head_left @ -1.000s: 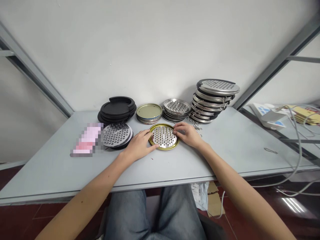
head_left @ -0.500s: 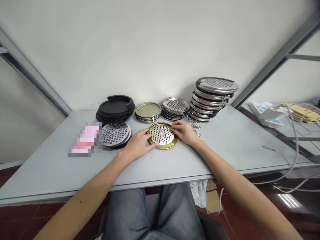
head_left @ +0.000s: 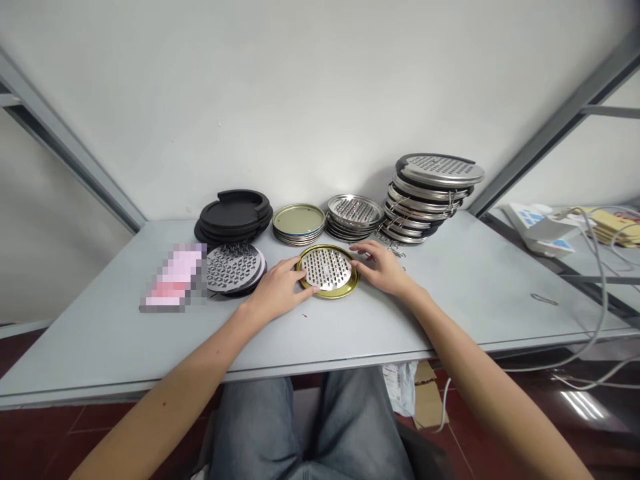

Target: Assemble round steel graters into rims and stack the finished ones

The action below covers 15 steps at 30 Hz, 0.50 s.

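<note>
In front of me on the table lies a shallow gold round metal lid (head_left: 345, 291), with a perforated silver grater disc (head_left: 327, 269) inside it. My left hand (head_left: 280, 287) holds the lid's left edge, fingers at the upper left and thumb at the lower left. Beside the right rim, my right hand (head_left: 383, 267) is open, its fingers apart and nothing visible in them. A stack of grater discs (head_left: 233, 268) is just left of my left hand. Small metal clips or rings (head_left: 393, 245) lie behind my right hand, partly hidden by it.
Along the wall stand black ring-like bases (head_left: 233, 217), gold lids (head_left: 299, 220), silver grater dishes (head_left: 354, 212) and a tall leaning stack of assembled graters (head_left: 437, 193). A blurred pink item (head_left: 175, 277) lies left. One loose clip (head_left: 544, 299) and a white cable (head_left: 600, 293) are right.
My right hand has moved off the disc's upper right edge to the right, and its fingers have opened. The left hand stays at the lid's edge. The view has shifted slightly.
</note>
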Each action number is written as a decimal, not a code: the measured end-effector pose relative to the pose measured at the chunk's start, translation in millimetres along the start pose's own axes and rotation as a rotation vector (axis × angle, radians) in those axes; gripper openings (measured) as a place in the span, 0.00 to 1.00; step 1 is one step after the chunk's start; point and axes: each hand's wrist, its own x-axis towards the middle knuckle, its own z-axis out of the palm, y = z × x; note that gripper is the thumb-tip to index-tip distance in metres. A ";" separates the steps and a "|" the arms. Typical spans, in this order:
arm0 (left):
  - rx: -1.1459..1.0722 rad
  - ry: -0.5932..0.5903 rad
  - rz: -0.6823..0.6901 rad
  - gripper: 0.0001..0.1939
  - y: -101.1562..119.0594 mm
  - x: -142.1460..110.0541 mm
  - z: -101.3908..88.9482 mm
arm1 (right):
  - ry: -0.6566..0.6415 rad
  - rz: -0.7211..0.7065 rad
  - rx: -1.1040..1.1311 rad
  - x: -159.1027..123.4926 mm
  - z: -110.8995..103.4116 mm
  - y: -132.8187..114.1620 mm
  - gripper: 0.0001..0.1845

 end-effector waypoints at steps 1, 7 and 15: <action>0.004 0.000 -0.002 0.22 -0.1 -0.1 0.2 | -0.017 -0.005 -0.006 -0.7 -0.3 0.6 0.19; 0.011 0.009 0.005 0.22 0.7 -0.1 0.5 | -0.118 0.004 -0.014 -0.9 0.4 3.6 0.23; 0.015 0.045 0.015 0.19 1.4 0.8 0.2 | -0.182 0.063 0.088 6.0 3.8 5.3 0.29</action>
